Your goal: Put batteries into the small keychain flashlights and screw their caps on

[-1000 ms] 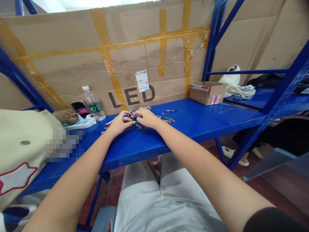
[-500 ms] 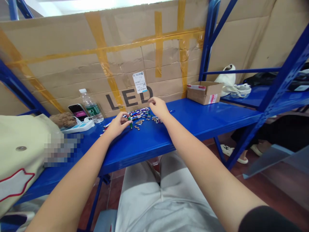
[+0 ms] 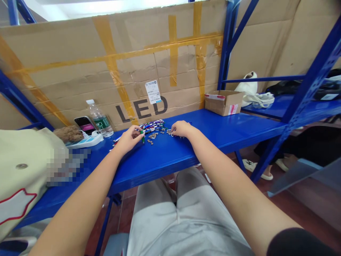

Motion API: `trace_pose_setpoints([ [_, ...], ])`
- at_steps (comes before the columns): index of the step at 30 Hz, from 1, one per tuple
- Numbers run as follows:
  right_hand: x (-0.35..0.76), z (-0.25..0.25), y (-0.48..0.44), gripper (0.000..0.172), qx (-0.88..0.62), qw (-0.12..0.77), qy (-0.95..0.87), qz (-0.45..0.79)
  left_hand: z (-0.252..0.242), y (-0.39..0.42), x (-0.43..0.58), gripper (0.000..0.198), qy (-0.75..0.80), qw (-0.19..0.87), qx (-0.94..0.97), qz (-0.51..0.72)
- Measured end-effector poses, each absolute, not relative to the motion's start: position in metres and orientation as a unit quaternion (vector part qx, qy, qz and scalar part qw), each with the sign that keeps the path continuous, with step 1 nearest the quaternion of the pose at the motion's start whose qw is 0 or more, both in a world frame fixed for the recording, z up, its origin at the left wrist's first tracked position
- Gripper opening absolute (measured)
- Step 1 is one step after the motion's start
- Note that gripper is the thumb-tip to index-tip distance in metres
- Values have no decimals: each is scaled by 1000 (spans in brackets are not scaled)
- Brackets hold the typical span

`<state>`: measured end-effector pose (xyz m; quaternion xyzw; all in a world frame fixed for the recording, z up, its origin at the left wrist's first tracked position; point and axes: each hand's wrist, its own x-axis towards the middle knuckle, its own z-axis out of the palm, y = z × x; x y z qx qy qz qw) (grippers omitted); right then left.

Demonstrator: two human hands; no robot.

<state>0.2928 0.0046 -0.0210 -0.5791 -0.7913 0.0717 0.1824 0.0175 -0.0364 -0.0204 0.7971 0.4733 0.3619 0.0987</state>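
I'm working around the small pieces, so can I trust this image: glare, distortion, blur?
Head view: bright glare above the cardboard panel; apparent wide-angle stretch toward the edges; a pixelated patch masks whatever lies beside the pale bag. Also in the head view, the green piece in the left hand and the small round pieces show too small for fine detail.

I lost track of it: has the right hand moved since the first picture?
Yes, the right hand moved rightward: first below the printed D, now to its lower right.
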Motion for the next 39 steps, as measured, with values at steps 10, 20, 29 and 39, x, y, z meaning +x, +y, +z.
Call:
trace_pose_setpoints([
  [10, 269, -18, -9, 15, -389, 430, -785, 215, -24, -37, 24, 38, 440, 171, 803, 363],
  [20, 234, -33, -8, 20, -212, 491, -770, 349, -22, -46, 44, 59, 396, 266, 785, 396],
  [29, 232, -28, -17, 13, -251, 469, -785, 317, -22, -45, 44, 62, 400, 275, 777, 401],
  [39, 235, -29, -13, 23, -288, 466, -795, 261, -24, -45, 41, 60, 402, 259, 799, 365],
])
